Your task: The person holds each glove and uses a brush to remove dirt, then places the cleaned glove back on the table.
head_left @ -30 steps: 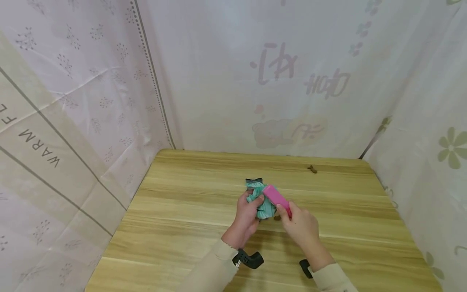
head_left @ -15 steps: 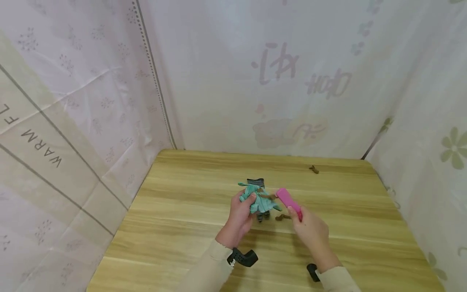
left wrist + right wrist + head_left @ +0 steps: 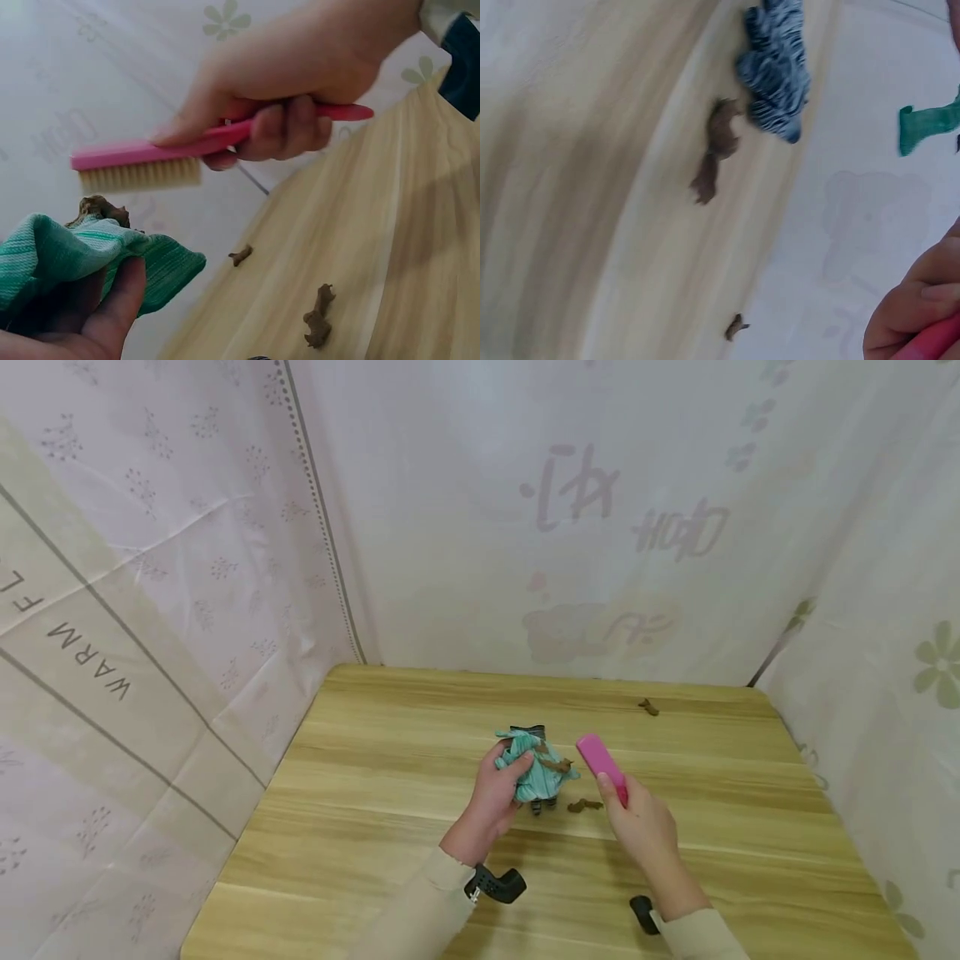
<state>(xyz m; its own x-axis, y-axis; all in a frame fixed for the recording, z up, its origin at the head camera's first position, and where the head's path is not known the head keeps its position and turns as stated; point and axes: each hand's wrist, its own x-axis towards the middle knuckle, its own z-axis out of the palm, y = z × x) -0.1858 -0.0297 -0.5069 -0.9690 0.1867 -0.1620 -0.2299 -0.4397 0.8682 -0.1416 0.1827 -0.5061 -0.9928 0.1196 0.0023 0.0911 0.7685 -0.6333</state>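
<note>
My left hand [image 3: 495,793] grips a crumpled teal striped cloth [image 3: 531,787], thumb on top. A brown, crumbly-looking clump [image 3: 101,208] sits on the cloth's upper side. In my right hand [image 3: 647,827] is a pink brush [image 3: 139,154], gripped by its handle with the pale bristles facing down. The left wrist view shows a small gap between the bristles and the clump. Under the teal cloth, on the table, lies a dark grey-and-white striped cloth [image 3: 776,67], mostly hidden in the head view.
A second brown clump [image 3: 585,806] lies on the wooden table [image 3: 360,793] between the hands. Farther back, toward the right, is a smaller brown piece [image 3: 649,706]. Patterned curtains [image 3: 450,527] hang close around the back and sides of the table.
The brush has moved off the teal cloth to the right and lifted away. The cloth has shifted and turned in my left hand, bringing the brown clump on it into view.
</note>
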